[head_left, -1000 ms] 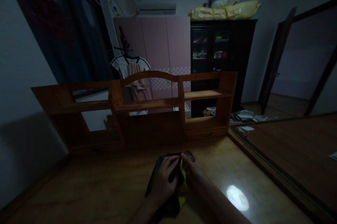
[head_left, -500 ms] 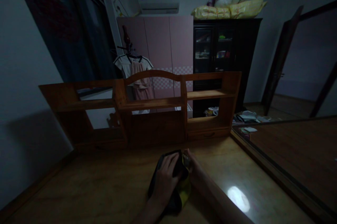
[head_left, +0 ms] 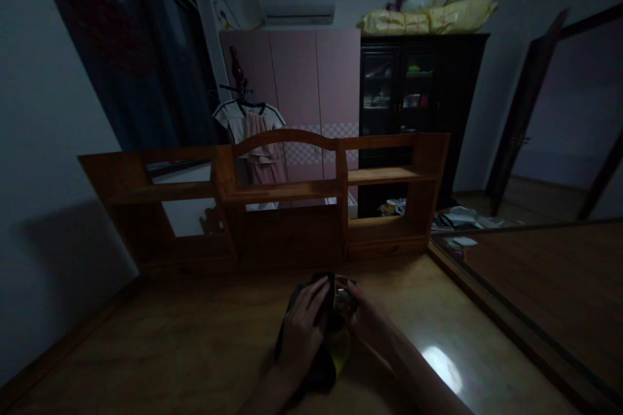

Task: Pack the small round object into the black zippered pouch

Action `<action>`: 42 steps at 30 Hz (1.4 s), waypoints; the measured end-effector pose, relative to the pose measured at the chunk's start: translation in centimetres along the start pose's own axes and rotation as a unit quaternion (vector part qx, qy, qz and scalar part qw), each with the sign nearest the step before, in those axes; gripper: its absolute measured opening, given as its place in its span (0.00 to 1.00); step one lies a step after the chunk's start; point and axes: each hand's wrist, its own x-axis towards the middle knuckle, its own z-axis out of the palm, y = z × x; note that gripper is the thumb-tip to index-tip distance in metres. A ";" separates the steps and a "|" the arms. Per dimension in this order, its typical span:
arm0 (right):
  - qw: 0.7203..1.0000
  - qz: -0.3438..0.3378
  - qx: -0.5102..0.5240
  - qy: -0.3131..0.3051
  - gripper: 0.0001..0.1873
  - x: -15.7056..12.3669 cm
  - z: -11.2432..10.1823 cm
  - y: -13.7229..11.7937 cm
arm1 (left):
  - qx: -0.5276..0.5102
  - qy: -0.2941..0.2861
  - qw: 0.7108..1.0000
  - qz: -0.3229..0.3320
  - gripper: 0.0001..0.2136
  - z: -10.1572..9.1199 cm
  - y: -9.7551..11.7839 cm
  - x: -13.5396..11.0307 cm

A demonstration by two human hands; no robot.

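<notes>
A soft black pouch with a yellow side or lining (head_left: 341, 349) stands on the wooden tabletop. My left hand (head_left: 305, 319) lies over its black side, with the fingers curled at the upper edge. At the pouch's right edge, my right hand (head_left: 361, 306) is closed around a small, shiny, roundish object (head_left: 343, 298). Dim light hides what kind of object it is. Whether part of it lies inside the pouch I cannot tell.
Behind the hands rises a wooden shelf unit (head_left: 282, 191) along the back of the tabletop (head_left: 185, 337). A raised wooden edge (head_left: 491, 321) runs down the right side, and a white wall (head_left: 58, 259) closes off the left. A bright reflection shows at lower right.
The shiny object has come more into view between my right hand and the pouch. My right fingers have shifted around it, while my left hand stays on the pouch. The view has moved slightly.
</notes>
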 end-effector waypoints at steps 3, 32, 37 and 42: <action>0.998 0.035 0.040 -0.027 0.27 -0.2 0.2 -0.4 | -0.039 0.027 0.998 -0.040 0.22 0.0 0.1 0.2; 0.988 -0.058 -0.141 -0.011 0.28 -1.0 1.1 -1.3 | -0.032 0.018 0.999 0.033 0.21 -0.6 -0.5 -0.3; 0.977 -0.074 -0.196 0.048 0.23 -1.1 1.2 -2.0 | -0.068 -0.009 0.997 0.020 0.22 -1.0 -0.5 0.1; 0.982 -0.067 -0.162 0.068 0.26 -0.6 0.8 -1.8 | -0.103 -0.015 0.994 0.044 0.25 -0.9 -0.6 0.2</action>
